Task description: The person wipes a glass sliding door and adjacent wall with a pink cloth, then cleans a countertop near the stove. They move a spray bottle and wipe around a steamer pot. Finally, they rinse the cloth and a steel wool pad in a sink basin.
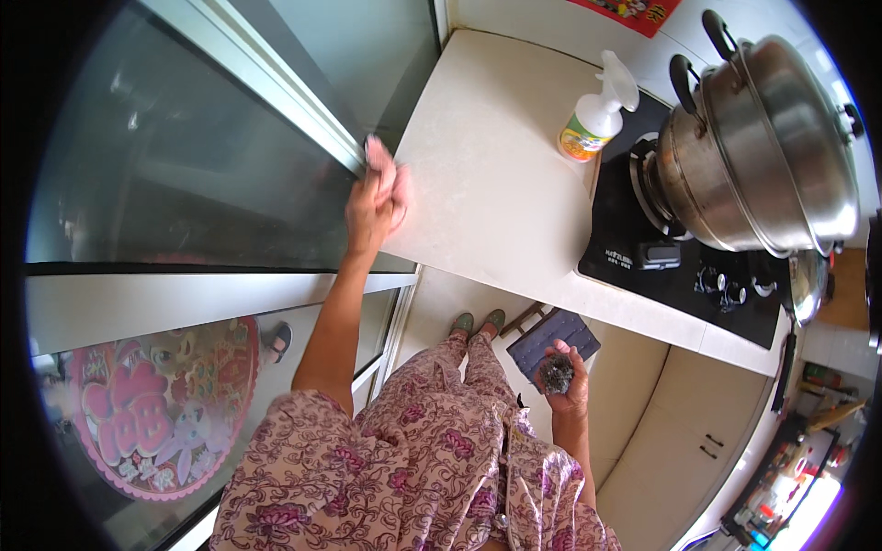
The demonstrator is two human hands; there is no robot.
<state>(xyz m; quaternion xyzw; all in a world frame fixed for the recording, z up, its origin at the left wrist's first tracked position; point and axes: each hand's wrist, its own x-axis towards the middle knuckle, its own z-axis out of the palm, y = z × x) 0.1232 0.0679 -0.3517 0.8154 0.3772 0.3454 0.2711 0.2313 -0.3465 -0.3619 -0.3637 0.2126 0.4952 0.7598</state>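
Observation:
My left hand [377,200] is blurred beside the end of the white door frame [275,86], near the left edge of the pale countertop [482,165]. Whether its fingers grip the frame or only pass by it, I cannot tell. Low on the right, in front of the counter, my right hand [575,386] holds a grey metal scouring ball [557,374] in its curled fingers. A white spray bottle [591,127] with a colourful label stands upright on the counter, next to the black glass gas hob [613,213].
A large stainless-steel steamer pot [751,151] stands on the hob. Below the counter are a dark cushioned stool [537,337] and pale cabinet doors [682,420]. Glass panels [193,158] line the left side; a round red decoration [165,406] shows lower there.

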